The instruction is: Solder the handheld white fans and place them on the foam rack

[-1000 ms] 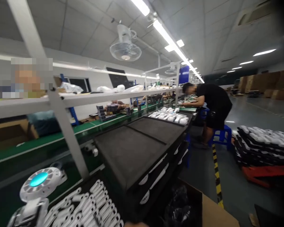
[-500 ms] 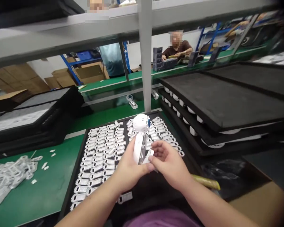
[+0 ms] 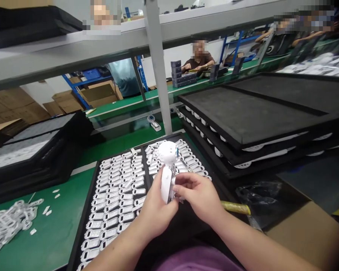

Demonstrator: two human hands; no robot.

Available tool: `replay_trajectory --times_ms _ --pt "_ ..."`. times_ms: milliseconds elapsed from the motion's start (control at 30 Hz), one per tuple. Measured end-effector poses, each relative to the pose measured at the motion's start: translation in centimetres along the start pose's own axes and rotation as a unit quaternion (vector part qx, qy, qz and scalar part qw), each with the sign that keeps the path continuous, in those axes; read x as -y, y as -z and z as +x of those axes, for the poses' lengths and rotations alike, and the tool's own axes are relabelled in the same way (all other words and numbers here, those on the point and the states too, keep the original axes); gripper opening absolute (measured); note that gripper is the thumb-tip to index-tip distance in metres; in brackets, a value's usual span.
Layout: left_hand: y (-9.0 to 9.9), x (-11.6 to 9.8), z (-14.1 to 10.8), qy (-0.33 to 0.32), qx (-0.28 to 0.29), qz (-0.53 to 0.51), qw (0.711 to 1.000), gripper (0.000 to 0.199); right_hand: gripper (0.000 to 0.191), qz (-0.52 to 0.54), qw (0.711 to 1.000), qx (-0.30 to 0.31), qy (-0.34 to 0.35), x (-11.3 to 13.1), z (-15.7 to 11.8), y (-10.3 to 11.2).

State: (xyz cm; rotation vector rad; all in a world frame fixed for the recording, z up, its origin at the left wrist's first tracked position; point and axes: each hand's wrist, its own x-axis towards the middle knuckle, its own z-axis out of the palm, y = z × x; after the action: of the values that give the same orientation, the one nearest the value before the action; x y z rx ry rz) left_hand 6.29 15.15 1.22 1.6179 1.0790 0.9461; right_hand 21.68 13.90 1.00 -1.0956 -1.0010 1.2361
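My left hand [image 3: 158, 210] grips the body of a white robot-shaped device [image 3: 167, 153], which stands nearly upright with its round head on top. My right hand [image 3: 196, 195] is at the device's right side, its fingertips pinching a clear strip or part there. The lower end of the device is hidden inside my fingers. Below my hands lies a black tray [image 3: 86, 222] filled with rows of small white plastic parts [image 3: 110, 203].
Stacked black foam-topped trays [image 3: 257, 113] stand to the right, above a black plastic bag [image 3: 258, 192] and a cardboard box [image 3: 307, 237]. Loose white parts [image 3: 8, 226] lie on the green conveyor belt [image 3: 45, 222]. A seated co-worker [image 3: 199, 62] is beyond the shelf upright.
The view swung down from the ceiling and aisle onto my hands, then shifted slightly. My right hand's fingers have moved up the device's side.
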Motion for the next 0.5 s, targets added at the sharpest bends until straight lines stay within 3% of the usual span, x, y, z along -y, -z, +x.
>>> replay_trajectory --times_ms 67,100,133,200,267,333,367,400,500 --pt "0.2 0.2 0.2 0.029 0.001 -0.075 0.997 0.075 0.044 -0.110 0.991 0.019 0.069 -0.7 0.0 1.2" --pt "0.4 0.2 0.4 0.047 0.006 -0.126 0.991 0.072 0.049 -0.206 0.972 0.034 0.109 -1.1 -0.1 2.0" --pt "0.7 0.2 0.5 0.061 0.009 -0.179 0.982 0.067 0.054 -0.319 0.936 0.050 0.139 -1.5 -0.1 2.9" --pt "1.7 0.1 0.8 0.073 0.000 -0.267 0.961 0.056 0.055 -0.524 0.834 0.086 0.150 -2.4 0.0 4.6" --pt "2.7 0.0 1.1 0.071 -0.032 -0.312 0.947 0.046 0.033 -0.639 0.747 0.129 0.126 -3.4 0.0 6.1" --pt "3.8 -0.1 1.3 0.071 -0.063 -0.330 0.939 0.041 0.008 -0.686 0.698 0.161 0.132 -4.1 0.1 7.2" --pt "4.3 -0.1 1.4 0.068 -0.075 -0.336 0.937 0.039 0.002 -0.693 0.684 0.165 0.156 -4.1 0.1 7.6" --pt "4.7 -0.1 1.5 0.063 -0.086 -0.340 0.934 0.038 0.007 -0.692 0.678 0.158 0.190 -3.9 0.0 7.8" --pt "5.2 -0.4 1.7 0.048 -0.104 -0.352 0.929 0.042 0.017 -0.644 0.695 0.081 0.310 -1.4 -0.7 8.2"
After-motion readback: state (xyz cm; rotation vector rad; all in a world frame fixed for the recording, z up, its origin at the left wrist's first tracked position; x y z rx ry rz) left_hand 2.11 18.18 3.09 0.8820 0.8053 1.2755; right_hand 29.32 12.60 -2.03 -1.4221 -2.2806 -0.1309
